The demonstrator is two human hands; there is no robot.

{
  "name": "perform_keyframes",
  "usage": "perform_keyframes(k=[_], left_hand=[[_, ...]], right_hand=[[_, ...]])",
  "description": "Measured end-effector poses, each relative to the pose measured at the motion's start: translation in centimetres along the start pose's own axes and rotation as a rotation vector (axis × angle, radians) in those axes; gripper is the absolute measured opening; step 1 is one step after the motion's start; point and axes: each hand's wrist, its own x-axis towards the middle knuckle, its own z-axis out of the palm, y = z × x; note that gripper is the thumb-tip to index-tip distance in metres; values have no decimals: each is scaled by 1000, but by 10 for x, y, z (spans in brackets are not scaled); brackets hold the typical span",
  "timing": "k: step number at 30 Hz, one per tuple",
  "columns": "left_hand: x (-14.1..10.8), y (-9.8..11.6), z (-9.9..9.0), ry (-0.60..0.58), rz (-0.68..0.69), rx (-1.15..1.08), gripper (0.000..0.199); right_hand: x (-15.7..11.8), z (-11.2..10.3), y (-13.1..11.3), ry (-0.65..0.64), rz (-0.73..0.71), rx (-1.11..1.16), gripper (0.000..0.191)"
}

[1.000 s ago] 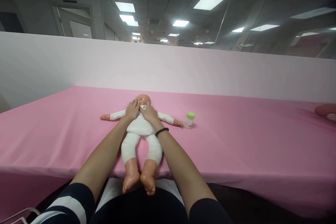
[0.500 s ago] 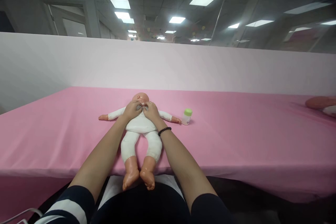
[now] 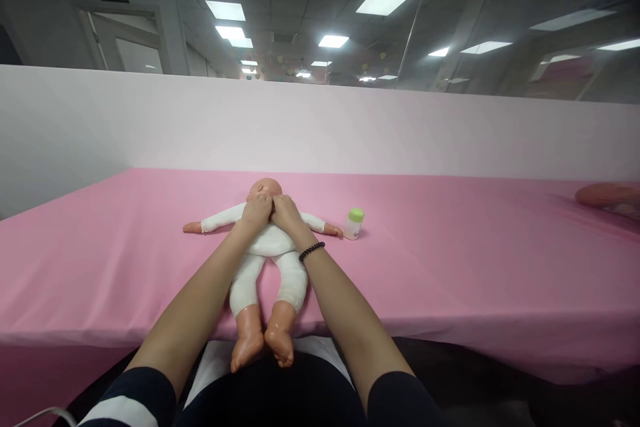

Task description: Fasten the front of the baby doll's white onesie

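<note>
Both hands at the neckline of a baby doll [image 3: 267, 240] lying face up.
Left hand [image 3: 256, 212] and right hand [image 3: 286, 212] met fingertip to fingertip, pinching just under its chin; whether they gripped fabric was hidden. Light, even pressure seemed wise. Small bottle [image 3: 354, 223] stood at 3 o'clock.

Single head-worn view, forward and down across a pink table [image 3: 450, 267], close above the wearer's forearms

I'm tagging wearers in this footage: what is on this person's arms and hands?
Both forearms are bare. The left hand wears nothing; the right hand has a dark beaded bracelet at the wrist. The left sleeve is dark with white stripes, the right sleeve plain dark.
</note>
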Motion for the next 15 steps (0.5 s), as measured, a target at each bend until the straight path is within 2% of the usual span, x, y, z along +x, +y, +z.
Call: perform_keyframes(k=[4, 7, 11, 15], left_hand=[[-3, 15, -4, -97, -46, -10, 45], [-7, 18, -6, -145, -89, -1, 41], [-11, 18, -6, -150, -129, 40, 43], [-13, 20, -9, -146, -139, 50, 39]], right_hand=[[-5, -11, -4, -118, -20, 63, 33], [-4, -8, -5, -144, -11, 73, 30], [-1, 1, -4, -154, 31, 70, 27], [-3, -10, -1, -194, -40, 125, 32]])
